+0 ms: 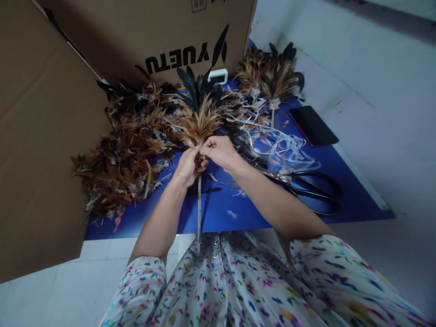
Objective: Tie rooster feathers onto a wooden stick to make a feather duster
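Observation:
A thin stick (199,200) points down toward my lap, with a bundle of brown and black feathers (200,119) fanned out at its upper end. My left hand (188,167) is wrapped round the stick just below the feathers. Close against it, my right hand (220,151) has its thumb and finger pinched together at the feather base; whatever lies in that pinch is too small to make out. Loose brown feathers (126,156) lie heaped to the left of my hands.
Cardboard boxes (116,41) stand behind and at the left of the blue table (225,215). White string (289,147), black-handled scissors (315,188), a dark phone (313,125) and finished-looking feather bundles (279,81) lie at the right. A small white device (223,72) sits at the back.

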### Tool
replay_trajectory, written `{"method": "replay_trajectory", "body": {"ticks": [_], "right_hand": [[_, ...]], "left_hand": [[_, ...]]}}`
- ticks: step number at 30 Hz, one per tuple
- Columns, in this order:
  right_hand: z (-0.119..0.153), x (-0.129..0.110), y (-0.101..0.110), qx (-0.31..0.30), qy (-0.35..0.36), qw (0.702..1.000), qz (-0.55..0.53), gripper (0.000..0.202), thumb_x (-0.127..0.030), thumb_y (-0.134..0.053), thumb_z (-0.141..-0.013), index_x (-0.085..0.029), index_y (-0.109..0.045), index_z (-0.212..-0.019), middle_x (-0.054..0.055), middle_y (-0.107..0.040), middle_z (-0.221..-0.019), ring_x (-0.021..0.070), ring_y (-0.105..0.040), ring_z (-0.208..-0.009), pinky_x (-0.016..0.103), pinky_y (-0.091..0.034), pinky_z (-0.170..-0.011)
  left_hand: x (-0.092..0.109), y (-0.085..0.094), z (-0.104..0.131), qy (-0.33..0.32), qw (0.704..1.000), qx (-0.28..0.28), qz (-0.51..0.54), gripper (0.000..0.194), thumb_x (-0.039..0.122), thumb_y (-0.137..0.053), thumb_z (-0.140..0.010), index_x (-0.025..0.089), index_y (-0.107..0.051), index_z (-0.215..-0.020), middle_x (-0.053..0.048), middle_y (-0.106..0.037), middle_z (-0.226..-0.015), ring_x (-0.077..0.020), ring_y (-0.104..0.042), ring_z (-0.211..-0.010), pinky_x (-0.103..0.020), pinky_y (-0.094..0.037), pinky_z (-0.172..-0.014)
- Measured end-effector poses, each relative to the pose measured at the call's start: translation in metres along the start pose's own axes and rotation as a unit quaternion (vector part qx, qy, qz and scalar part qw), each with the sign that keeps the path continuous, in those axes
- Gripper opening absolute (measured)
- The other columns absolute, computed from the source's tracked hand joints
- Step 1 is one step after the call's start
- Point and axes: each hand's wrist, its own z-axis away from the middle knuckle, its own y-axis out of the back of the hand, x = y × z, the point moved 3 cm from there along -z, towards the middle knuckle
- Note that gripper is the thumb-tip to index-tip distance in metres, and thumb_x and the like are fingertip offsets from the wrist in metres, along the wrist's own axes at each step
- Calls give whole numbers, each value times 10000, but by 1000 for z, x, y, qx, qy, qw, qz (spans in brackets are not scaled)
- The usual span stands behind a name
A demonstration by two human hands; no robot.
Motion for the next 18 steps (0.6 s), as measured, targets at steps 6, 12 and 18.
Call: {"method": "replay_trajectory", "body": {"ticks": [6, 12, 18], "right_hand": [[3, -5, 4, 2, 94, 979, 182, 97, -239, -631, -744, -203, -611, -657, 21, -669, -653, 162, -658, -642, 257, -489, -592], [16, -19, 4, -19, 134, 950, 281, 104, -192, -565, -800, -201, -665, -772, 47, -714, -757, 191, -670, -738, 302, -477, -701], [1, -19, 32, -18, 166, 965, 203, 101, -198, -621, -768, -194, -711, -812, 8, -704, -741, 144, -644, -705, 270, -477, -703]], "left_hand": [[-3, 1, -1, -14, 1000, 14, -12, 259, 248, -536, -903, 166, -437, -679, 53, -426, -519, -46, -394, -403, -147, -230, -388], [-4, 2, -4, -35, 999, 11, -10, 304, 281, -583, -895, 157, -445, -654, 64, -383, -498, -33, -347, -394, -142, -196, -381], [11, 9, -2, -40, 999, -6, 27, 216, 280, -577, -908, 140, -509, -758, 54, -426, -599, -14, -357, -424, -124, -198, -385]]}}
